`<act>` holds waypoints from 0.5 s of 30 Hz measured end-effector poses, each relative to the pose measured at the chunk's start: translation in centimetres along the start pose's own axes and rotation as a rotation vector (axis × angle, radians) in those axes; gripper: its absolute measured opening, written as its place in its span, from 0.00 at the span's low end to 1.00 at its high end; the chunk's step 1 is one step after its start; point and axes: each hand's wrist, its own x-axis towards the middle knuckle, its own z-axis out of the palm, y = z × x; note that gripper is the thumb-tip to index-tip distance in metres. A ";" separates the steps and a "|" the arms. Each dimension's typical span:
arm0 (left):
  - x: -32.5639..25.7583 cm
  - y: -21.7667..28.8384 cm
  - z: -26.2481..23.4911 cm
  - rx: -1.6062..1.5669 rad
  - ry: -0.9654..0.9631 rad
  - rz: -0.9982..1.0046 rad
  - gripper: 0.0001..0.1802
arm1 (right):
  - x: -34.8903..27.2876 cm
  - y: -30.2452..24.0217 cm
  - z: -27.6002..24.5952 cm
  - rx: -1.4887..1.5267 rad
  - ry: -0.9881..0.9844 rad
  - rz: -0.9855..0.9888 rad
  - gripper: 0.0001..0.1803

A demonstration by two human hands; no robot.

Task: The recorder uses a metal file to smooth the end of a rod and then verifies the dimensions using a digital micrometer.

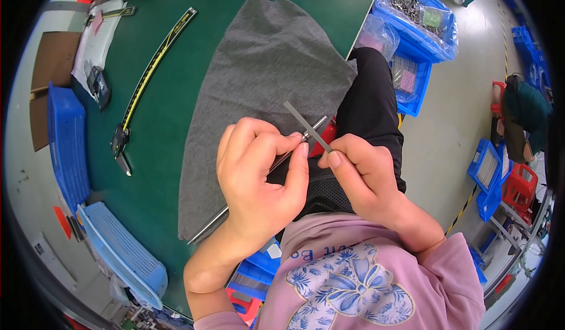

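My left hand (256, 174) is closed round a thin, shiny metal rod (210, 224), thumb and forefinger pinching it close to its upper right end. The rod slants from the cloth's lower left corner up past my fingers, which hide its middle. My right hand (364, 174) pinches one end of a narrow, flat grey strip (303, 122), whose exact kind I cannot make out. The strip crosses the rod near its tip; whether they touch is hard to tell. Under the rod a grey cloth (259, 53) covers part of the green table (156, 171).
Left of the cloth lies a long caliper (148, 74), with another caliper (99, 86) beyond it. Blue baskets (126, 253) line the table's left edge. Blue bins (444, 47) of metal parts stand at the far right. Across the floor (447, 147) a person (524, 115) bends near red stools.
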 end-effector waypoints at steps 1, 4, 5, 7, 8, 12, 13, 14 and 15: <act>0.0 -0.1 0.1 0.002 0.003 -0.002 0.06 | 0.1 -0.1 -0.1 -0.008 -0.031 0.027 0.07; 0.1 0.0 0.4 -0.024 0.065 0.003 0.08 | 0.2 0.0 -0.2 -0.065 -0.039 0.020 0.06; 0.1 0.2 0.4 -0.013 0.044 -0.014 0.08 | 0.1 0.1 -0.1 -0.066 -0.041 0.021 0.06; 0.1 0.2 0.4 -0.005 0.025 -0.034 0.07 | 0.0 0.6 0.1 -0.107 0.019 -0.046 0.02; 0.1 0.1 0.4 -0.003 0.033 -0.017 0.07 | 0.0 0.6 0.1 -0.108 0.016 -0.045 0.02; 0.0 -0.3 0.8 -0.054 0.080 0.020 0.09 | 0.4 -0.1 0.1 -0.113 0.011 -0.017 0.01; 0.0 -0.4 0.9 -0.057 0.081 0.018 0.09 | 0.8 -0.3 0.2 -0.102 -0.011 0.006 0.01; 0.1 -0.4 1.0 -0.064 0.092 0.025 0.09 | 1.1 -0.2 0.4 -0.104 -0.012 0.007 0.01; 0.1 -0.4 1.0 -0.071 0.103 0.032 0.10 | 1.3 0.0 0.6 -0.128 0.006 -0.016 0.02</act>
